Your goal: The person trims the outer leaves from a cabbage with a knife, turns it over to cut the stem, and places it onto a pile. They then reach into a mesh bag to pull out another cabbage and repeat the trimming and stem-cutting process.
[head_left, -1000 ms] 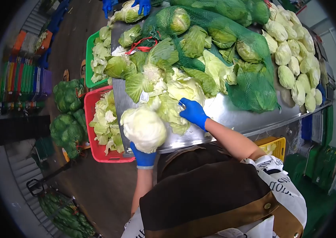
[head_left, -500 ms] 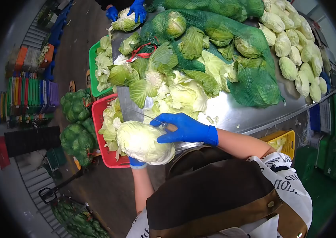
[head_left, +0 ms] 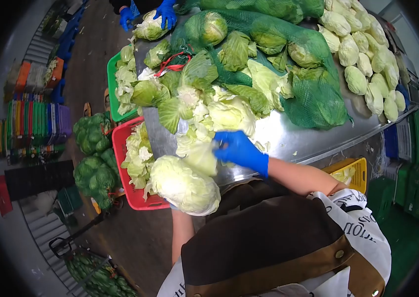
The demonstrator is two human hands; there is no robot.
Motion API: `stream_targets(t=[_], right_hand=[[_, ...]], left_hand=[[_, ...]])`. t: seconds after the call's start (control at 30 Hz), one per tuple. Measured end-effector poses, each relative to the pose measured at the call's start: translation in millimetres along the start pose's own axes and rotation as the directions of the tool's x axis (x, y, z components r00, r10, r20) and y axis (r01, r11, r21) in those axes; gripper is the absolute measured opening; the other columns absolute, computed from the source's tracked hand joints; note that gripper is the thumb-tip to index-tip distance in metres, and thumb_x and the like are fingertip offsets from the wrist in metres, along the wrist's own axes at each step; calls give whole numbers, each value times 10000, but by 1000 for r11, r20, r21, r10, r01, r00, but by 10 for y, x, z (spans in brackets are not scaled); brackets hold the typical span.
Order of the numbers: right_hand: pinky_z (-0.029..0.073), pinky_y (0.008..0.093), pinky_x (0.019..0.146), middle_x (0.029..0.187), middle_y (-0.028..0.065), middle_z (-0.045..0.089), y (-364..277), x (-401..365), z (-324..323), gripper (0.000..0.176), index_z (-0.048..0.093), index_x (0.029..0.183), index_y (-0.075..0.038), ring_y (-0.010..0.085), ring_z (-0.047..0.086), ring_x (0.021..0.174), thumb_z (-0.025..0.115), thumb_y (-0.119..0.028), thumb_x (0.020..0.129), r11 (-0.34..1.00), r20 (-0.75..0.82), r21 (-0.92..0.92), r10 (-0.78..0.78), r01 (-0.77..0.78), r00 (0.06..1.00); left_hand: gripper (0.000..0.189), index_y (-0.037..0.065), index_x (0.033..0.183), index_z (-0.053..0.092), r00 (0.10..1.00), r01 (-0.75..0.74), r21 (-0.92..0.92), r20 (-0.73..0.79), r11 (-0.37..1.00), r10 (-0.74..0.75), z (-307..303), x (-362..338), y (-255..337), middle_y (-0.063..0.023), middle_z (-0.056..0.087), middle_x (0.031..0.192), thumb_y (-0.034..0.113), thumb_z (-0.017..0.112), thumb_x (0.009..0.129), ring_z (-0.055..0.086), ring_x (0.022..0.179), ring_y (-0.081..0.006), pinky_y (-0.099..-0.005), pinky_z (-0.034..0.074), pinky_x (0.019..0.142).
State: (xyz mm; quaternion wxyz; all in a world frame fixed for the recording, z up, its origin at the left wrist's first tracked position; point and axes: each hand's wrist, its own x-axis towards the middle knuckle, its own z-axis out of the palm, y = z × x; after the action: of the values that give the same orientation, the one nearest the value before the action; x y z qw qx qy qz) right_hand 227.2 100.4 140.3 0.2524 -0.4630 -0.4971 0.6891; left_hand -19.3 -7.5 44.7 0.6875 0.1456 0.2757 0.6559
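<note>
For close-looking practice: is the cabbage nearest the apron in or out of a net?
Out: the cabbage shows bare pale leaves, no mesh over them; the green net lies apart.

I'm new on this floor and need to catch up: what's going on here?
A person supports a pale cabbage with the left hand, which is mostly hidden beneath it. Their blurred, blue-gloved right hand is beside a loose leaf near the edge of the metal table. Leaves lie in the red crate. Farther off, a co-worker's gloved hand is on another cabbage.
</note>
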Motion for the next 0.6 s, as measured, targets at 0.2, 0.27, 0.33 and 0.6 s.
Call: stream_targets(t=[0.2,0.27,0.33,0.6], right_hand=[[489,339,692,855,124,637,236,365,-257,363,637,1024,-54,213,615,754,751,-266,752,794,-176,-555,-403,247,898],[489,345,790,1013,125,614,-113,128,-78,537,592,1173,-65,246,611,909,795,-284,726,873,-124,-262,-453,412,883],[474,350,850,1088,95,589,-555,-130,41,545,576,1170,-70,249,585,1023,814,-243,711,901,117,-96,-411,423,904],[448,283,759,906,38,570,-341,-109,-8,224,587,929,-52,138,542,846,665,-23,721,861,151,-47,-496,507,855]], left_hand=[[563,142,1412,342,964,-138,-7,-230,990,132,-89,146,-183,-124,460,1380,501,317,980,583,1009,-219,-393,541,794],[600,126,1402,353,992,-51,466,-78,883,99,-247,108,-148,-121,486,1339,536,329,963,539,1099,-239,-416,477,919],[619,112,1417,324,997,-70,386,45,920,57,-111,195,-104,-132,460,1367,536,305,967,497,1187,-287,-437,423,1005],[598,107,1414,327,956,-78,944,161,-320,243,-213,152,-241,-146,438,1385,495,353,961,439,1257,-286,-465,356,1067]])
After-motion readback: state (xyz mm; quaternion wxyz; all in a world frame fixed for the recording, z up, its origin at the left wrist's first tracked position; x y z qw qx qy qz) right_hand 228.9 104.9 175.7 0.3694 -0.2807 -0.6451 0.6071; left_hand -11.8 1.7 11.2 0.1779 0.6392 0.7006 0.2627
